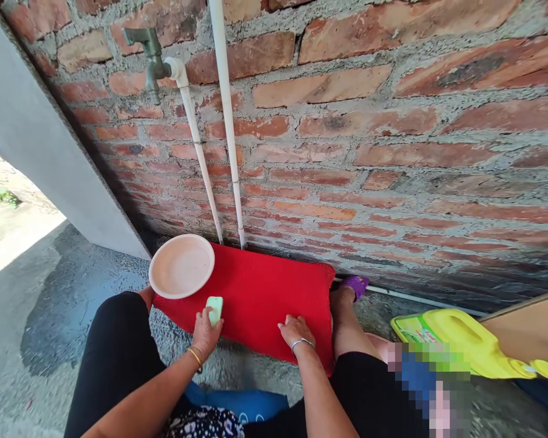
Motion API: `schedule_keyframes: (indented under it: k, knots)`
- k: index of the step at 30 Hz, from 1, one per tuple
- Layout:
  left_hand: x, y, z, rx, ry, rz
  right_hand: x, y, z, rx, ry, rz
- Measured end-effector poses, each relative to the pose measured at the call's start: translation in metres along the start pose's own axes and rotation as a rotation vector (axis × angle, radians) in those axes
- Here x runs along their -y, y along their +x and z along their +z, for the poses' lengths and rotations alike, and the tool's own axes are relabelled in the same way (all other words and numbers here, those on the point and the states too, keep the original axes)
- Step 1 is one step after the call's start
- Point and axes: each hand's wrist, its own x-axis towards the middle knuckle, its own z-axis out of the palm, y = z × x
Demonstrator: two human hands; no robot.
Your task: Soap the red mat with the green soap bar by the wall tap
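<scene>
A red cloth point(260, 292) is spread flat in front of me between my legs, its right edge slightly ragged. My left hand point(206, 336) is closed round a light green bar of soap point(215, 309), which is over the cloth's near left part. On the right half of the cloth, my right hand point(296, 333) presses down with bent fingers; its fingertips are partly hidden. At the cloth's far left corner sits a pale pink basin point(181, 266). What supports the cloth from below is hidden.
A tap point(153, 64) and white pipes point(229, 121) run along the brick wall point(324, 146) ahead. To the right lies a yellow jug point(461, 340). Wet concrete floor point(73, 304) and a grey panel point(59, 121) are at left. Something blue point(251, 403) is beneath me.
</scene>
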Motion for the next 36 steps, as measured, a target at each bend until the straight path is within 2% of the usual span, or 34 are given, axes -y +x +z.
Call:
schedule_keyframes:
  k: [2, 5, 7, 9, 14, 15, 17, 20, 24, 27, 30, 32, 36]
  knots:
    - [0.002, 0.009, -0.005, -0.061, -0.023, -0.12, -0.001, 0.001, 0.001, -0.009, 0.004, 0.003]
    - [-0.004, 0.006, 0.003, -0.067, -0.007, -0.114, -0.002, 0.002, 0.003, -0.023, 0.008, 0.001]
    - [-0.014, -0.006, 0.015, -0.006, 0.029, -0.017, -0.003, 0.003, 0.005, -0.026, 0.011, 0.001]
    - [-0.025, -0.023, 0.03, 0.118, 0.075, 0.141, -0.003, 0.003, 0.006, -0.03, 0.015, 0.002]
    - [-0.039, -0.064, 0.062, 0.561, 0.195, 0.608, -0.005, -0.005, 0.002, -0.067, 0.078, 0.034]
    - [-0.039, -0.067, 0.065, 0.603, 0.203, 0.658, -0.006, -0.008, 0.0, -0.111, 0.094, 0.059]
    - [-0.04, -0.065, 0.065, 0.595, 0.204, 0.682, -0.009, -0.013, -0.006, -0.25, 0.104, 0.12]
    - [-0.045, -0.039, 0.05, 0.437, 0.179, 0.585, -0.014, -0.017, -0.014, -0.391, 0.083, 0.198]
    - [-0.063, 0.025, 0.015, 0.142, 0.152, 0.361, -0.016, -0.016, -0.016, -0.215, 0.061, 0.258]
    - [-0.082, 0.069, -0.01, -0.009, 0.158, 0.193, -0.015, -0.013, -0.013, -0.118, 0.023, 0.236]
    - [-0.107, 0.095, -0.023, -0.04, 0.137, 0.043, -0.016, -0.009, -0.009, -0.117, 0.006, 0.212]
    - [-0.128, 0.101, -0.021, -0.022, 0.125, -0.016, -0.017, -0.006, -0.004, -0.127, 0.008, 0.209]
    - [-0.182, 0.09, 0.011, 0.001, 0.128, -0.052, -0.018, 0.004, 0.01, -0.18, 0.011, 0.211]
